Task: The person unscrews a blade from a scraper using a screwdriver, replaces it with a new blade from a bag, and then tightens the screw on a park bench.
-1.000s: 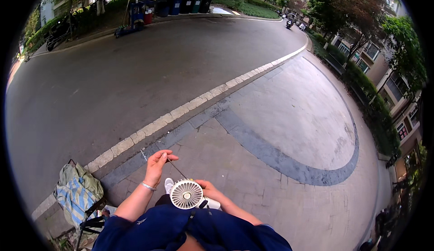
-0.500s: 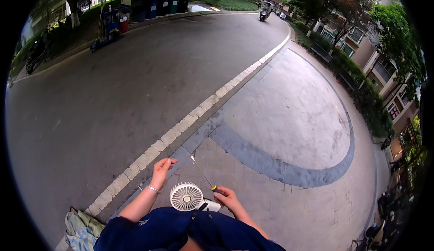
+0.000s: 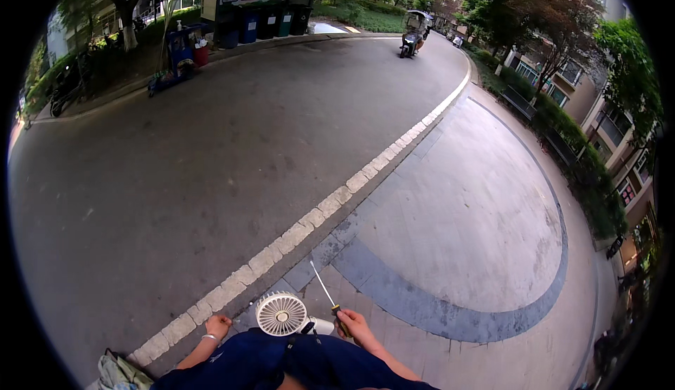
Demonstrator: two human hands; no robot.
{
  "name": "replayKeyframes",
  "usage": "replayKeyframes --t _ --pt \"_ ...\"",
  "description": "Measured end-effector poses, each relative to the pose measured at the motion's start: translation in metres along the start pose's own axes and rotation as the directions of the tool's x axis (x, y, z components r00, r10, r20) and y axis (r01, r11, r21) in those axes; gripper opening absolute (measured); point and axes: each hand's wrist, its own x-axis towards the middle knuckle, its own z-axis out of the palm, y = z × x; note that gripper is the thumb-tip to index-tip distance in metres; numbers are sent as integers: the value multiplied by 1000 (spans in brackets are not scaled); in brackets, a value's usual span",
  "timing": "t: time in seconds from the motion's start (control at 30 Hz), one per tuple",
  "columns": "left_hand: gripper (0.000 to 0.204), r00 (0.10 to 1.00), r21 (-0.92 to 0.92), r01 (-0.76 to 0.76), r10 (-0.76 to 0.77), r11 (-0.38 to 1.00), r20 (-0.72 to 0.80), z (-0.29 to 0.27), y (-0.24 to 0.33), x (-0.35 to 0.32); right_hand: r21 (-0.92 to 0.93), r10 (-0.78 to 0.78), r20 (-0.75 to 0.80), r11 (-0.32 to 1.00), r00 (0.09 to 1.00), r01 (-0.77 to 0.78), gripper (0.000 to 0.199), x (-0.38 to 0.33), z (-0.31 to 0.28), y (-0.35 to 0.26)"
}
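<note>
Far beyond the round cream plastic fan (image 3: 281, 315) stand dark bins (image 3: 268, 24), contents hidden. Lower left of the fan, a grey-green cloth bundle (image 3: 118, 374) is cut off. The right hand (image 3: 355, 325), right of the fan, forearm slanting inward, has its fingers wrapped round a thin metal screwdriver (image 3: 330, 296) with a black-and-yellow handle, tip up-left. Left of the fan is the left hand (image 3: 218, 327); whether its curled fingers hold anything, I cannot tell.
</note>
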Motion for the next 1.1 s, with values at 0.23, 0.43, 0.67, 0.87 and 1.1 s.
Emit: replayKeyframes --t 0.23,0.43,0.67,0.87,1.1 --pt "19 989 84 147 -148 986 14 6 0 70 -80 -62 -2 995 998 61 14 112 -4 -50" --pt "32 938 176 318 -336 932 88 -4 -12 171 -123 -55 -94 991 994 43 18 217 24 -77" --pt "39 963 129 233 -247 964 104 -86 65 319 -129 1 -153 991 988 -21 20 331 78 -147" --pt "37 993 -255 -34 4 966 -119 -192 156 472 -161 45 -112 985 993 -63 19 444 143 -217" --pt "36 381 -179 -904 539 389 -751 -494 388 492 -342 74 -104 934 992 -105 19 593 155 -266"
